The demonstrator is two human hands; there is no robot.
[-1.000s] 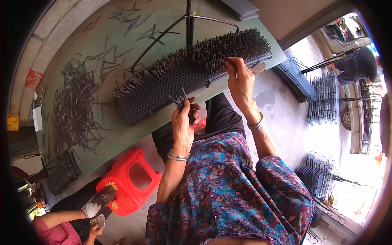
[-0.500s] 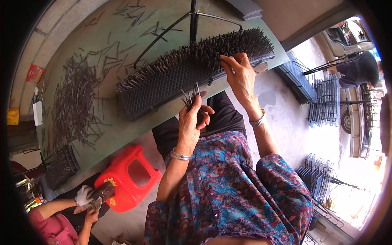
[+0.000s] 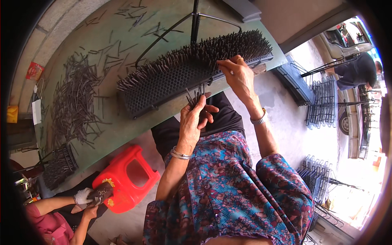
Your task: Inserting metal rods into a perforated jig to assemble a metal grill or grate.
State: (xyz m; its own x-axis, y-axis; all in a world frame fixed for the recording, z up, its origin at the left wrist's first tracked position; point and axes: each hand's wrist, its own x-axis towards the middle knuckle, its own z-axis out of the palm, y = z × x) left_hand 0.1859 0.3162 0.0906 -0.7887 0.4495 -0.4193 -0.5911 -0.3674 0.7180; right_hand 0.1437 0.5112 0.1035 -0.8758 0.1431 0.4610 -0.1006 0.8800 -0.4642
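A long black perforated tray (image 3: 153,94) lies slantwise along the table's near edge. Upright thin dark sticks (image 3: 232,45) crowd its far rows and right end, while the holes of its near left part show bare. My left hand (image 3: 191,122), just in front of the tray's near edge, is closed around a small bunch of dark sticks (image 3: 195,97) whose ends point up. Over the right part of the tray, my right hand (image 3: 241,81) has thumb and fingertips pinched together at the border of the standing sticks. What lies in that pinch is too small to make out.
Loose sticks (image 3: 75,96) lie heaped on the green table (image 3: 122,116) to the left. A black metal frame (image 3: 195,24) rises behind the tray. At lower left, a gloved co-worker (image 3: 53,222) sits by a red plastic stool (image 3: 122,179). Wire racks (image 3: 321,102) stand at right.
My right hand has shifted slightly left and down along the tray, fingers pinched closer. My left hand stays nearly in place with its sticks. The co-worker's hands have moved a little.
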